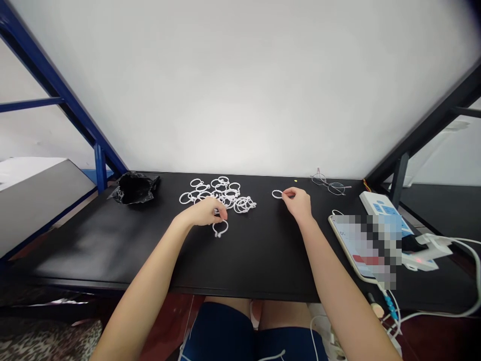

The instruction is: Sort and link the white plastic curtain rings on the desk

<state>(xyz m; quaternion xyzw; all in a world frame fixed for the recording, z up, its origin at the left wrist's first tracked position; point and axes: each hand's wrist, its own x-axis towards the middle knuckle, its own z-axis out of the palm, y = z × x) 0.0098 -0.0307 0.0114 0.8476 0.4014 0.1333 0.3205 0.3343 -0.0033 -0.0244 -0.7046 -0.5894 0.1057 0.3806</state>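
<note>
A loose pile of several white plastic rings (220, 189), some with small knobbed ends, lies on the black tabletop (240, 265). Just in front of the pile, my left hand (210, 213) pinches one white ring (220, 228), whose two-knobbed end points toward me. To the right of the pile, my right hand (297, 201) grips another white ring (277, 194) by its right edge between thumb and fingers. That ring's far side points left, and the fingers cover its gripped end. The two hands are well apart.
An opened black plastic bag (135, 189) sits at the left back. Eyeglasses (330, 185) lie at the right back. A phone (356, 250) with a cable and a white power strip (387, 213) occupy the right side. A blue metal frame (71, 108) rises at left.
</note>
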